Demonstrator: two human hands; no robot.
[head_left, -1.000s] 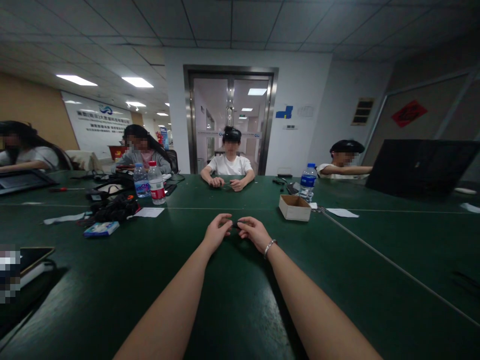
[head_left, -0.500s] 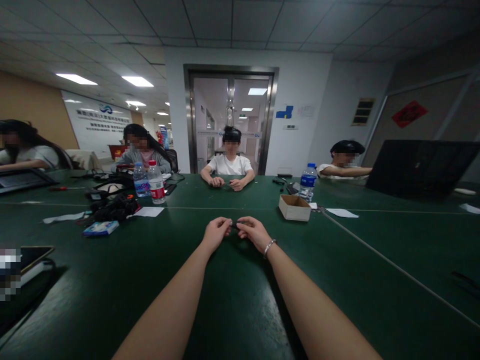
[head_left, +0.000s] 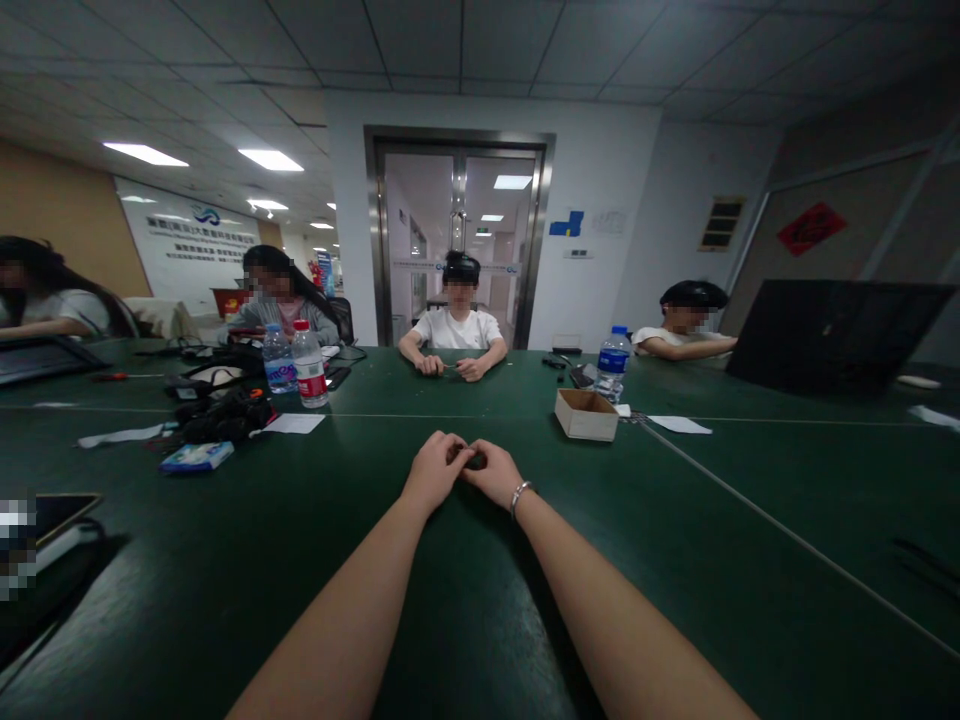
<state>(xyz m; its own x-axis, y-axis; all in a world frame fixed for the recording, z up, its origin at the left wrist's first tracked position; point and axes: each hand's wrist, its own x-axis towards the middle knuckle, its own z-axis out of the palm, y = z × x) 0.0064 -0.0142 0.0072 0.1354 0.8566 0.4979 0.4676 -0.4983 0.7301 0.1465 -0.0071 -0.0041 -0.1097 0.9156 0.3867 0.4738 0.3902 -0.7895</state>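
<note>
My left hand (head_left: 435,470) and my right hand (head_left: 491,472) meet at the fingertips above the green table (head_left: 465,600). Both are closed, with thumbs and fingers pinched together. Whatever small thing sits between them is mostly hidden by the fingers, and I cannot make out its kind. A silver bracelet (head_left: 518,497) circles my right wrist. To the right, beyond my hands, stands an open cardboard box (head_left: 586,420).
A bottle with a blue label (head_left: 613,360) stands behind the box. On the left are a red-capped bottle (head_left: 310,368), a clear bottle (head_left: 277,362), black gear (head_left: 232,415) and a blue packet (head_left: 196,457). People sit across the table; a black monitor (head_left: 832,335) is at right.
My hands have come closer together, and my right hand has shifted left. The small dark thing that showed between the fingertips is now mostly covered.
</note>
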